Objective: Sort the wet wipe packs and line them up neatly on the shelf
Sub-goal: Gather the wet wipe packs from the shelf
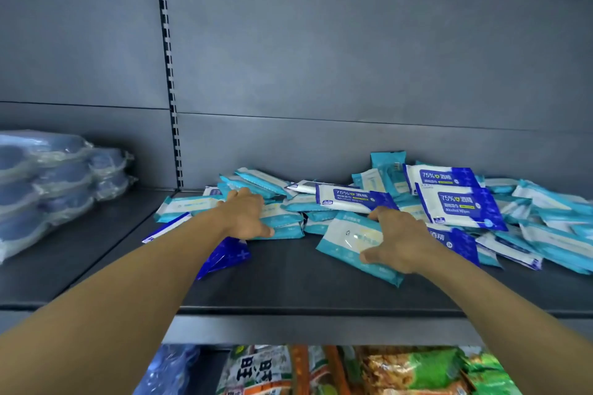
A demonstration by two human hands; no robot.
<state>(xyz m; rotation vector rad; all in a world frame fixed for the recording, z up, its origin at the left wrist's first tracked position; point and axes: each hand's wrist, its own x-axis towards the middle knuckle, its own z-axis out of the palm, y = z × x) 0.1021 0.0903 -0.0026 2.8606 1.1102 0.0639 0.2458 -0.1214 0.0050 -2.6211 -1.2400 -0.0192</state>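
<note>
Both arms are reaching onto the dark shelf [288, 285]: the left hand [245, 213] is gripping a teal pack [282, 224], the right hand [401, 239] is holding another teal pack [346, 244] beside the jumbled pile [449, 199].

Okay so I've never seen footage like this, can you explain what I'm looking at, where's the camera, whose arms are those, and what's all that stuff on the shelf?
There is one picture, taken by a camera worn on a person's head, looking forward and down. The two bare arms are that person's own.

They reach onto a dark store shelf holding a messy pile of wet wipe packs: many teal packs and some blue and white alcohol wipe packs.

The left hand lies on a small stack of teal packs, thumb against its front edge. The right hand grips one teal pack at the front.

Wrapped bluish goods sit further left, and snack bags on the shelf below.
</note>
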